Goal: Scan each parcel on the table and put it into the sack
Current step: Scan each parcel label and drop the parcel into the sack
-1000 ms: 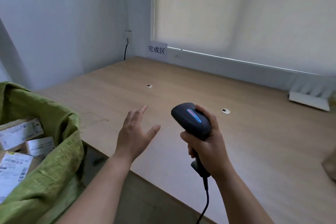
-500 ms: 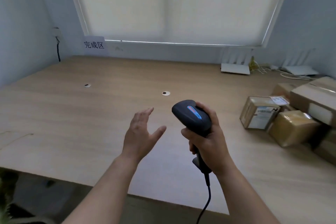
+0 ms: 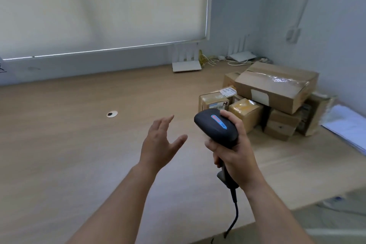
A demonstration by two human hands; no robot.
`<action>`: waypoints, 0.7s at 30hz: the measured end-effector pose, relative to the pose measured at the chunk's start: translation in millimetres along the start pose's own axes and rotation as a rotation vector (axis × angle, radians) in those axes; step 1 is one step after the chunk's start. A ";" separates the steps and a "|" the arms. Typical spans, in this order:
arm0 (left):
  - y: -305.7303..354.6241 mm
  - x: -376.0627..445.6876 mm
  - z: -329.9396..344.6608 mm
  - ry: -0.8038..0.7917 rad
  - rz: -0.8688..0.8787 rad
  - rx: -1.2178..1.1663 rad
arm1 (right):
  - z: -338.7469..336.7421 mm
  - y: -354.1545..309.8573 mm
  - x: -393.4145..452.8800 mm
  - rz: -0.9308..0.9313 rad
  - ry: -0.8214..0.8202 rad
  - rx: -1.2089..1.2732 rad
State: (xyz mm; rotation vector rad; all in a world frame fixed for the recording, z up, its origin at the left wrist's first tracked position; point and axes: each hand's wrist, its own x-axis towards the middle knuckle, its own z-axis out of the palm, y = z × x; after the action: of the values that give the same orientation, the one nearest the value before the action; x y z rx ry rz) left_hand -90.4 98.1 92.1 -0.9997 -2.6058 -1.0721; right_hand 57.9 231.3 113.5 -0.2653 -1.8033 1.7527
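Cut off by the left edge: a white sign (image 3: pixel 1 67), its writing impossible to read. Partly hidden behind the scanner (image 3: pixel 216 129) and the right hand (image 3: pixel 235 156): the nearest small parcel (image 3: pixel 213 101), with label print too small to read. Buried under the big box (image 3: pixel 277 85), lower parcels (image 3: pixel 281 125) showing only in part.

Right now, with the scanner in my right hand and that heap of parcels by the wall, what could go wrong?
The large box rests tilted on smaller parcels; pulling the yellow taped parcel from under its edge with the free left hand may tip the heap. The scanner cable hangs over the table edge and could snag as the right hand reaches.
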 end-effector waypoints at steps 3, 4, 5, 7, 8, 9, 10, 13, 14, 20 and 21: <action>7.7 32.0 24.6 -0.052 0.038 -0.003 | -18.9 8.3 17.8 0.012 0.058 -0.031; 9.3 42.9 32.5 -0.068 0.042 -0.006 | -24.1 11.0 24.4 0.019 0.073 -0.042; 10.6 52.4 39.3 -0.084 0.044 -0.004 | -28.4 13.4 30.8 0.025 0.086 -0.045; 12.4 72.9 53.6 -0.122 0.052 0.000 | -37.3 20.1 45.9 0.037 0.113 -0.040; 12.7 83.1 60.2 -0.142 0.057 0.002 | -41.4 23.9 53.7 0.044 0.128 -0.039; 12.8 93.3 66.4 -0.161 0.063 0.005 | -45.4 28.0 61.6 0.052 0.146 -0.041; 12.9 103.6 72.2 -0.179 0.070 0.009 | -49.4 32.2 69.4 0.059 0.168 -0.044; 12.2 134.6 89.1 -0.222 0.093 0.015 | -60.8 44.0 91.5 0.081 0.227 -0.061; 12.0 144.5 94.6 -0.235 0.104 0.022 | -64.2 47.8 98.2 0.086 0.239 -0.066; 5.8 195.4 131.9 -0.305 0.131 0.080 | -76.8 76.5 128.9 0.122 0.286 -0.061; 4.8 202.2 138.8 -0.328 0.120 0.088 | -78.0 81.7 131.9 0.131 0.292 -0.057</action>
State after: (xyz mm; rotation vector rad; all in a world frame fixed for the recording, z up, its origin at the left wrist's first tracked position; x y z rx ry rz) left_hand -227.4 300.1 68.0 -1.3947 -2.7669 -0.8172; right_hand -26.5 375.9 67.5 -0.6418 -1.6552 1.6518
